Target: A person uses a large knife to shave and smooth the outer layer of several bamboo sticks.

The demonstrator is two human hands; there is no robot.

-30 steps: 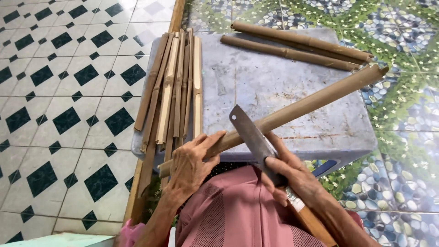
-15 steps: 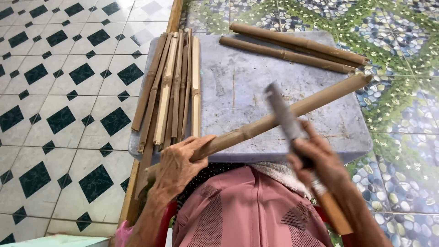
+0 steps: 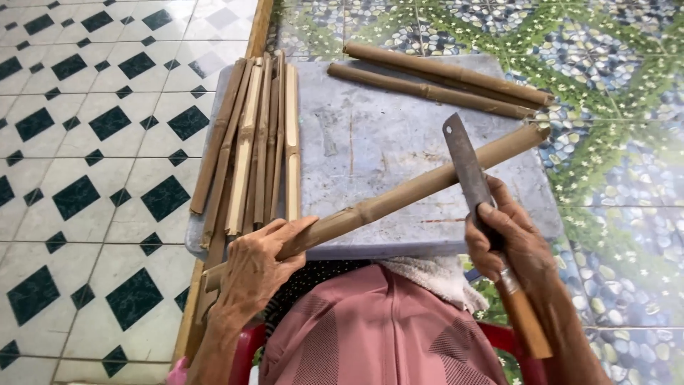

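Left hand (image 3: 255,267) gripping near end of bamboo pole (image 3: 420,189), pole lying diagonal across grey slab (image 3: 370,135). Right hand (image 3: 509,239) closed around cleaver (image 3: 467,167) handle. Blade, lifted off pole half second ago, now coming back down, standing just at pole's far part. Looks like next chop being lined up. Split strips (image 3: 256,142) lying at left.

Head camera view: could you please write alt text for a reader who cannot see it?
The left hand grips a long bamboo pole lying across a grey slab, while the right hand holds a cleaver against it. Split bamboo strips lie left; two more poles behind.
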